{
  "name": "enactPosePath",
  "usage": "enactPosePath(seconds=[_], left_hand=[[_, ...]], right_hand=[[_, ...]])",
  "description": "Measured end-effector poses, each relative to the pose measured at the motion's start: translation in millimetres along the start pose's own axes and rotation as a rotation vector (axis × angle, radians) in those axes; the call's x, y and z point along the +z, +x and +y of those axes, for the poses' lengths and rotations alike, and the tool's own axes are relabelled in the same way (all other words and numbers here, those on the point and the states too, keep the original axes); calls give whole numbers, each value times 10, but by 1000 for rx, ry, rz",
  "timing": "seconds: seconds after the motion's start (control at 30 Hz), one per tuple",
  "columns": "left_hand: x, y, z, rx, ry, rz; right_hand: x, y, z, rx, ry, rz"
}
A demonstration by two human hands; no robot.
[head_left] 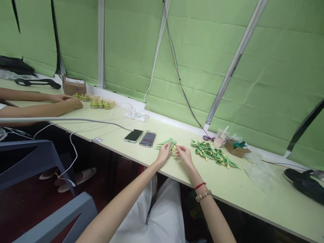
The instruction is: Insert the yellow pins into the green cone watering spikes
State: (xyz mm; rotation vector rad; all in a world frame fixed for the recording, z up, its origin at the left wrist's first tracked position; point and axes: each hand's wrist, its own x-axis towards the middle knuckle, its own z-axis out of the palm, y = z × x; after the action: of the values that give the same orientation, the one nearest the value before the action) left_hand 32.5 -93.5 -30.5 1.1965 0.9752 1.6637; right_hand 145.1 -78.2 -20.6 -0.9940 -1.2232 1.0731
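Observation:
My left hand is closed on a green plastic piece with pointed, leaf-like ends, held just over the table. Close beside it, my right hand has its fingers pinched at a small yellow plastic part against the green piece. The fingers partly hide both, so I cannot tell whether the two are joined. To the right of my hands lies a pile of similar green plastic pieces, cup-shaped and spiky, with small yellow parts among them.
A phone and a blurred dark object lie left of my hands. Behind the green pile stand a drink cup and a small cardboard box. A power strip sits further back. Another person's hands handle yellow-green pieces at far left.

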Motion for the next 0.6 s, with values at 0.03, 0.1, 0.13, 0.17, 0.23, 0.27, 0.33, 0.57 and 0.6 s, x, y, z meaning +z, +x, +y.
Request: enactPosePath(seconds=[0.03,0.1,0.13,0.17,0.23,0.27,0.33,0.57,0.6], left_hand=[[-7,3,5,-2,-18,9],[-17,5,12,-4,-31,11],[-19,4,14,1,-27,6],[-20,0,15,14,-16,-8],[-17,-14,17,51,32,-75],[-14,-25,19,66,72,-126],[-7,-48,24,94,184,-209],[21,-77,46,144,387,-301],[25,-78,53,151,373,-325]], right_hand=[[-11,-20,-15,3,0,-15],[-51,-71,-51,10,7,-40],[-75,-102,-66,16,17,-59],[-95,-135,-75,20,32,-80],[-119,-200,-74,12,76,-109],[-120,-228,-64,-1,102,-110],[-103,-273,-30,-20,146,-96],[-62,-297,37,-110,205,-115],[-66,-293,39,-129,192,-106]])
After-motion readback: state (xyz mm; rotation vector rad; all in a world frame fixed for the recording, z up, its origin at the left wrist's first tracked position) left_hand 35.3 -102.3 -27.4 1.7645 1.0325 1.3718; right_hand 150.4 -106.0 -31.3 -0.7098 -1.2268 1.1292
